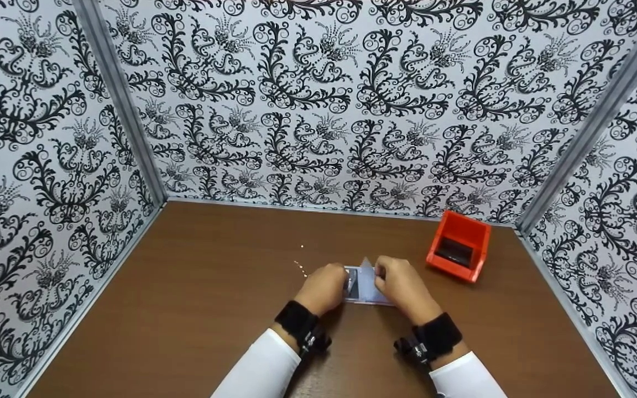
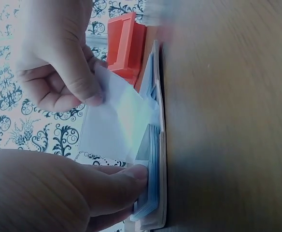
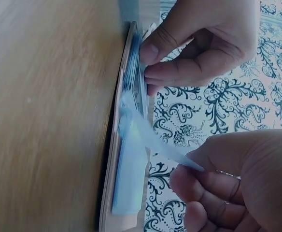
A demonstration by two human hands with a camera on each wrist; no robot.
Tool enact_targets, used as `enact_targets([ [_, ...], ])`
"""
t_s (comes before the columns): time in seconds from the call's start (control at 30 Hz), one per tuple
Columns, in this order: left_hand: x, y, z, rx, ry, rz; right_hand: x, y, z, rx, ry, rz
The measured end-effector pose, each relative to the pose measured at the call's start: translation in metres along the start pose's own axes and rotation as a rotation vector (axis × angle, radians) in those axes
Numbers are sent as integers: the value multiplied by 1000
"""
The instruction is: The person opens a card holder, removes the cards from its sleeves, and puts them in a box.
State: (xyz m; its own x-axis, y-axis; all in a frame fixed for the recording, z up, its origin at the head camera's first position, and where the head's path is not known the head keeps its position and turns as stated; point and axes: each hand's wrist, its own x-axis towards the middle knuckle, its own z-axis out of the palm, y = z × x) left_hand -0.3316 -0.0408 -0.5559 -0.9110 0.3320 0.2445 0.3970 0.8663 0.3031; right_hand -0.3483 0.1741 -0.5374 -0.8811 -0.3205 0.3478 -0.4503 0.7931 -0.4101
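An open card holder [image 1: 371, 293] with a pale pink cover [image 3: 119, 223] and clear plastic sleeves lies on the brown table between both hands. My left hand [image 1: 323, 288] holds its left side, thumb and fingers pinching the stack of sleeves [image 2: 153, 188], where a dark card or photo shows. With thumb and curled fingers, my right hand [image 1: 405, 284] pinches one see-through sleeve [image 2: 114, 113] by its edge, lifted and slanting up from the middle fold. More pale sleeves [image 3: 130, 179] lie flat on the right half. Whether the lifted sleeve contains anything, I cannot tell.
Behind and right of the hands stands a red plastic bin [image 1: 451, 268] with a dark flat thing [image 1: 455, 252] inside. Small bright specks [image 1: 300, 267] show on the table [image 1: 213, 276] left of the holder. Patterned walls [image 1: 318, 110] enclose the table's back and sides.
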Motion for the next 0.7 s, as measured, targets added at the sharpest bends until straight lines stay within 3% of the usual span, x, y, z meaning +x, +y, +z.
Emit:
enact_targets([
  [0.27,-1,0,1,58,35,36,0,14,-3,38,-90,149],
  [0.5,-2,-3,1,125,73,89,1,24,-1,69,-153,186],
  [0.7,-1,-4,1,137,31,63,1,28,3,59,-205,207],
])
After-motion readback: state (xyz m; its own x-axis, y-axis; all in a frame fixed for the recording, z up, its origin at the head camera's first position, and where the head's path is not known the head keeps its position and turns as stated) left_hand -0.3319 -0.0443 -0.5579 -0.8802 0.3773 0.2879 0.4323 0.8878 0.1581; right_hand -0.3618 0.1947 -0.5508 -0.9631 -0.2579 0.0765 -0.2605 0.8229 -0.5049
